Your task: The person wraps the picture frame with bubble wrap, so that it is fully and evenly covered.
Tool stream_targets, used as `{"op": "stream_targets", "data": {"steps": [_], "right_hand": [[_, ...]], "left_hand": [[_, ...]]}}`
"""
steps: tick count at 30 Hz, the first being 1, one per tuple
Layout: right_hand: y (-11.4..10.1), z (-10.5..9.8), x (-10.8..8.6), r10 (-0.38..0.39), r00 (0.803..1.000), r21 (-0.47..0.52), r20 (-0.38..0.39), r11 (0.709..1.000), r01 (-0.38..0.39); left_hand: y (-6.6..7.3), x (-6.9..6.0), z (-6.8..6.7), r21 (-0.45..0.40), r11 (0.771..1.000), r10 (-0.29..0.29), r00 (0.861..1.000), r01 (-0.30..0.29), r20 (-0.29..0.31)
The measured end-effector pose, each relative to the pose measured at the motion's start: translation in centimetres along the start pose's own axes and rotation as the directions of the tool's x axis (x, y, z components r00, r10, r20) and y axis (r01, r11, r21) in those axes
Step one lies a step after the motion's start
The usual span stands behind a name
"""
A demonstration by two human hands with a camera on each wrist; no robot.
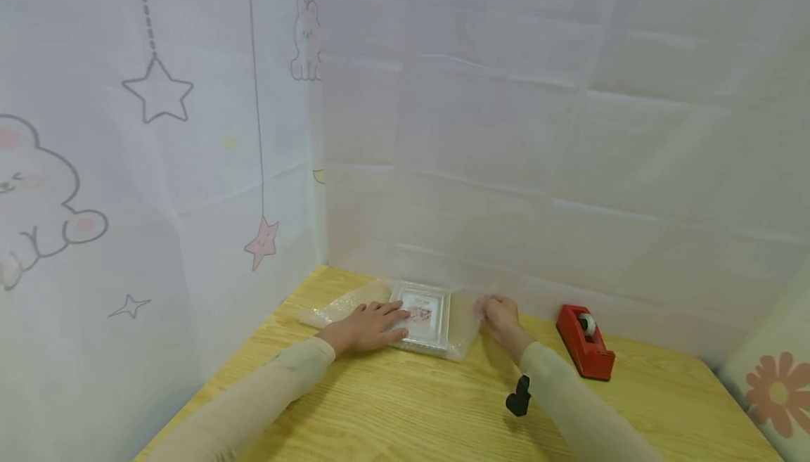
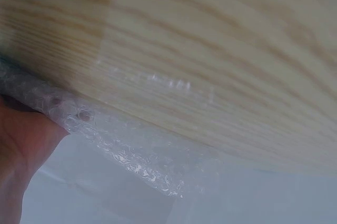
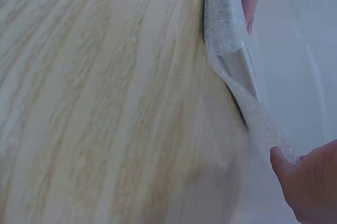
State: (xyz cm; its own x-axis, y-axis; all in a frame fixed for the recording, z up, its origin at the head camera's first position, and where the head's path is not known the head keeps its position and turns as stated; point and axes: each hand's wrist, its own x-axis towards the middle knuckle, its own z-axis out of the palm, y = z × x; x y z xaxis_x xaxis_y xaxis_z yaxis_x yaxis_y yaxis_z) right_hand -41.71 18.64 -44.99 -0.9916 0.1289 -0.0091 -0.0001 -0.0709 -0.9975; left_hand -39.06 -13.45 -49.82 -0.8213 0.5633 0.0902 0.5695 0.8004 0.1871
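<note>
A: Where's the picture frame?
B: Flat on bubble wrap, edges jutting left and right of it.
A: Fingers?
B: Left hand: spread, resting on the frame's left side. Right hand: pinching the wrap's edge, right of frame.
A: Containers?
B: Red dispenser, farther right of frame, tape roll inside.
A: Room?
B: Bare table on frame's near side; pale cloth close behind it.
</note>
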Motion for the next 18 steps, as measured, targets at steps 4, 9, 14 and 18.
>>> {"op": "stream_targets", "data": {"steps": [4, 9, 14, 18], "right_hand": [[-0.7, 0.7, 0.0, -0.033, 0.999, -0.027, 0.034, 0.999, 0.034], [-1.5, 1.9, 0.0, -0.087, 0.994, -0.145, 0.059, 0.985, 0.094], [-2.0, 3.4, 0.0, -0.151, 0.981, -0.286, 0.121, 0.941, 0.18], [-1.9, 4.9, -0.1, -0.206, 0.961, -0.439, 0.185, 0.857, 0.269]], "left_hand": [[0.2, -0.1, -0.1, -0.022, 1.0, 0.004, 1.0, -0.004, 0.014], [0.4, -0.2, -0.3, -0.016, 1.0, 0.01, 1.0, -0.01, 0.022], [0.4, -0.2, -0.5, -0.012, 1.0, 0.008, 1.0, -0.007, 0.024], [0.3, -0.3, -0.6, -0.014, 1.0, 0.007, 1.0, -0.006, 0.03]]}}
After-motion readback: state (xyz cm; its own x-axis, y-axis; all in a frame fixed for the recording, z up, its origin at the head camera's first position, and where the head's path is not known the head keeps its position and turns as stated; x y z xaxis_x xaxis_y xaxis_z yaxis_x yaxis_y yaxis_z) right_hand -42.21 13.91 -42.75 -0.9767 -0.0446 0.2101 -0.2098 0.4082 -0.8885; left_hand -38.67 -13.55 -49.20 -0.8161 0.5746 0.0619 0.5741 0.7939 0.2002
